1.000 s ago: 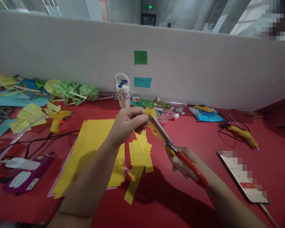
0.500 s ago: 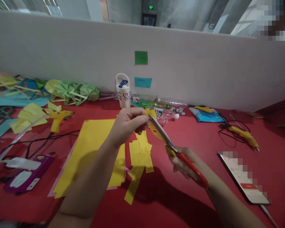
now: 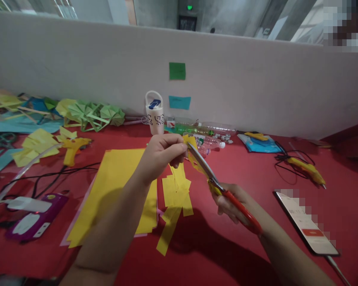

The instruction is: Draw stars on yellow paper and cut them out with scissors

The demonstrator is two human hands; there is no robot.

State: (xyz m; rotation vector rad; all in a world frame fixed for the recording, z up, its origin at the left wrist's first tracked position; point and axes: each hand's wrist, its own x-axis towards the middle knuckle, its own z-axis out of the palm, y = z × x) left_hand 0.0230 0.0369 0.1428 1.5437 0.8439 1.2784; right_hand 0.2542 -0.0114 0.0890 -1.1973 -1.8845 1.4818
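Observation:
My left hand (image 3: 165, 153) pinches a piece of yellow paper (image 3: 191, 140) at the middle of the view, above the table. My right hand (image 3: 229, 200) is closed around the red handles of a pair of scissors (image 3: 207, 169). The blades point up and left and lie against the paper, with their tips by my left fingertips. A bit of yellow also shows beside my right fingers. Below lie several cut yellow strips (image 3: 176, 190), heaped on the red table (image 3: 220, 254). To their left is a stack of yellow sheets (image 3: 122, 167), partly behind my left forearm.
A white cup (image 3: 155, 119) and several plastic bottles (image 3: 209, 141) stand or lie along the white partition (image 3: 107, 67). Yellow glue guns (image 3: 73, 149) with cables lie left and right. A phone (image 3: 304, 222) is at right, a purple power strip (image 3: 37, 218) at left, folded paper shapes (image 3: 92, 115) behind.
Almost nothing differs. Both hands, the paper and the scissors keep nearly the same place, while the whole view has shifted very slightly.

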